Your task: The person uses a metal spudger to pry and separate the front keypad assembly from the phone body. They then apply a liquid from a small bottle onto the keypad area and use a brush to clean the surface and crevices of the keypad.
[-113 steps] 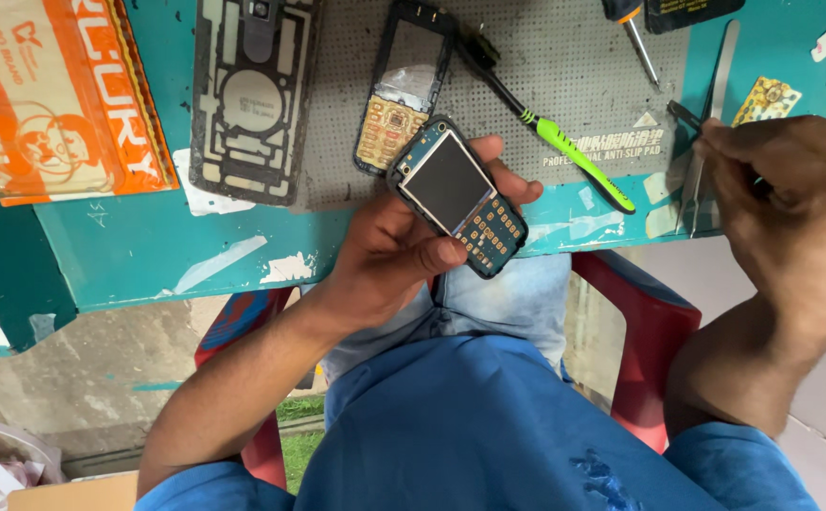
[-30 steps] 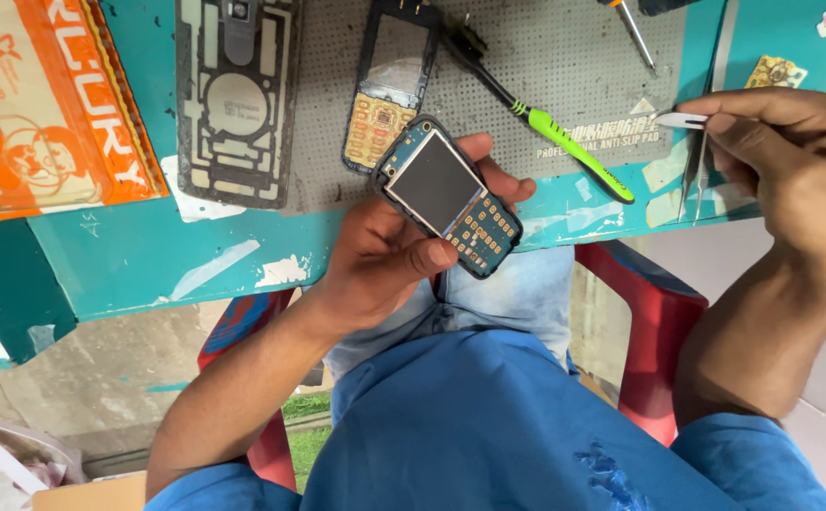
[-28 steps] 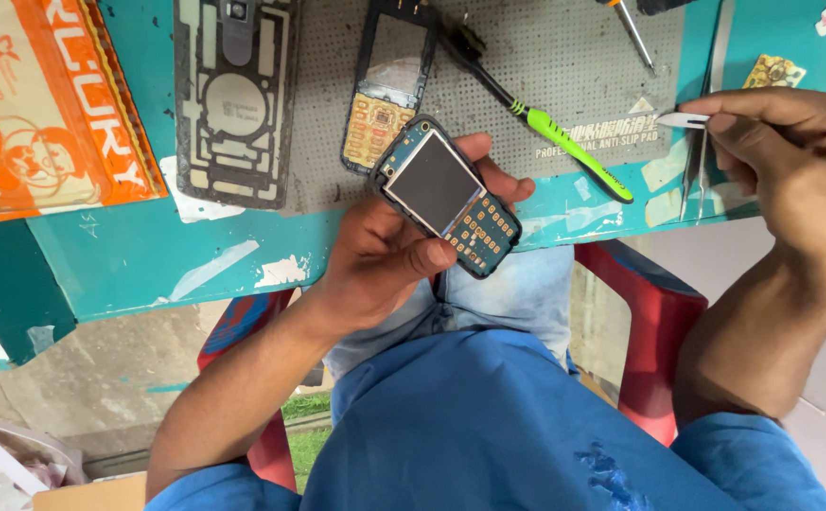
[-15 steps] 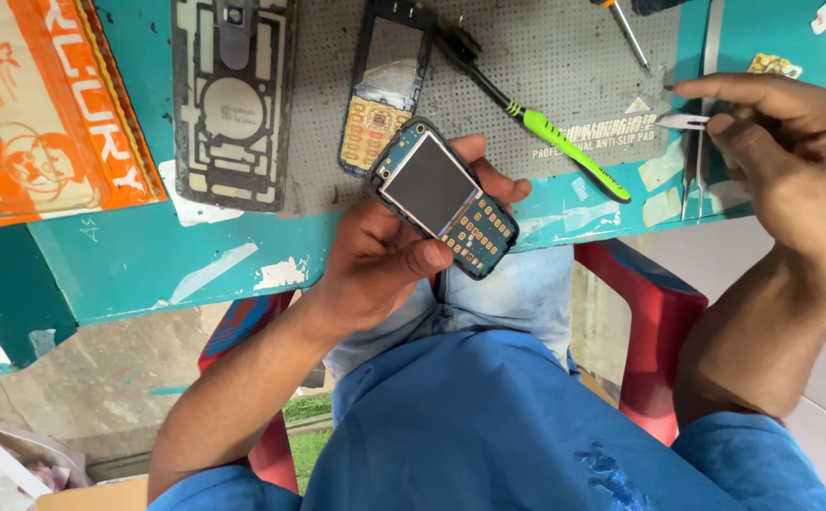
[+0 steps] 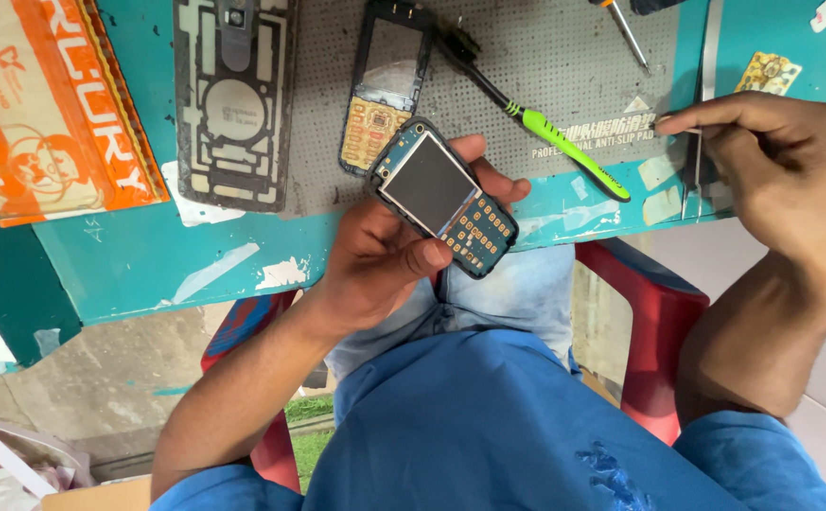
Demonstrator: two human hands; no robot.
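Observation:
My left hand grips an opened mobile phone over the table's front edge, with its bare screen and blue keypad board facing up. The thumb rests beside the keypad contacts. My right hand hovers at the right end of the grey anti-slip mat. Its fingertips pinch a thin metal tool, of which only the tip shows. The two hands are apart, with the right hand well to the right of the phone.
On the mat lie a black phone front housing, a dark back frame, a green-handled tool and a screwdriver. An orange box sits at the left of the teal table. A red chair is under me.
My right hand has shifted slightly along the mat's right edge, still pinching the thin tool. My left hand keeps the phone in almost the same place.

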